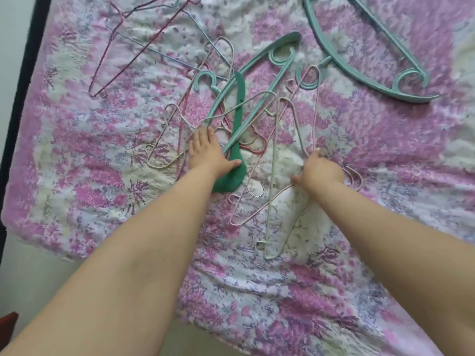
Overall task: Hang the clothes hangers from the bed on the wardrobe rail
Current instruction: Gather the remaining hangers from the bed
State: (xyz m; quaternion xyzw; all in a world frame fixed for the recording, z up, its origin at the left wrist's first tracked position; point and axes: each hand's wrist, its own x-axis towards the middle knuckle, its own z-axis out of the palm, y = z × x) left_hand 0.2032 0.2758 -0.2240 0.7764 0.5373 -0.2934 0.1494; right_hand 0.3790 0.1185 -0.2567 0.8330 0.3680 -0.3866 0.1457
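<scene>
A tangle of hangers lies in the middle of the bed (385, 155). A dark green hanger (237, 124) runs through the heap, with a teal plastic hanger (259, 62) across it. My left hand (207, 151) lies flat with straight fingers on thin wire hangers (167, 140) beside the green one, its thumb touching it. My right hand (320, 170) grips several pale wire hangers (272, 191) by their upper parts. A second teal hanger (359, 62) lies apart at the top right. A red wire hanger (123, 57) lies at the top left. The wardrobe rail is out of view.
The bed carries a pink and white flowered cover (102, 155). Its dark frame edge (23, 80) runs down the left side, with pale floor (33, 273) beyond it. A reddish object (7, 327) shows at the lower left corner.
</scene>
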